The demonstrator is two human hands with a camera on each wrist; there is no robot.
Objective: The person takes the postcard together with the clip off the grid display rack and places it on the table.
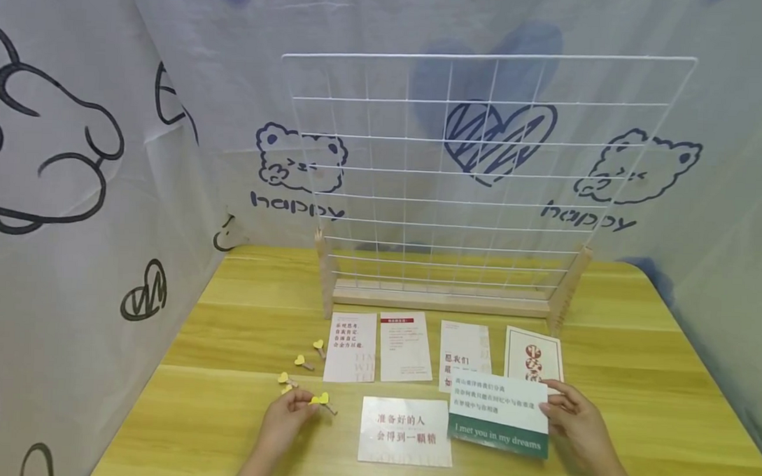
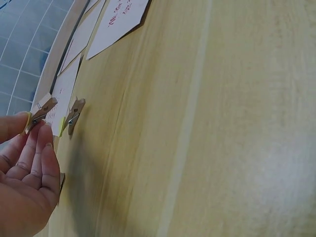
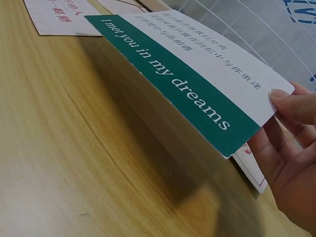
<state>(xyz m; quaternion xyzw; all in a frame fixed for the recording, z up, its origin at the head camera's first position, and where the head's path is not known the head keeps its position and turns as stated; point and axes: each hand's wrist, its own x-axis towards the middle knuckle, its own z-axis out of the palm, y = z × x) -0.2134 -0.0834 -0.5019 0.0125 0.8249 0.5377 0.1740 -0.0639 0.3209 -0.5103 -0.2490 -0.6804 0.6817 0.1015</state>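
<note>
My left hand [image 1: 284, 418] pinches a small wooden clothespin [image 2: 43, 109] with a yellow heart on it, held above the table's left part. Between thumb and fingers of my right hand [image 1: 573, 417] is the right edge of a white card with a green band [image 1: 499, 414], lettered "I met you in my dreams". This card is lifted and tilted, its shadow falling on the wood in the right wrist view. It partly covers two cards lying behind it. Several more heart clothespins [image 1: 301, 361] lie beyond my left hand; one clothespin [image 2: 75, 116] shows close by in the left wrist view.
A white wire grid [image 1: 446, 170] stands upright in a wooden base [image 1: 442, 297] at the back. Before it lie a row of printed cards [image 1: 350, 349], and nearer me a white card with red writing [image 1: 405, 452]. Patterned cloth [image 1: 188, 154] hangs around the table.
</note>
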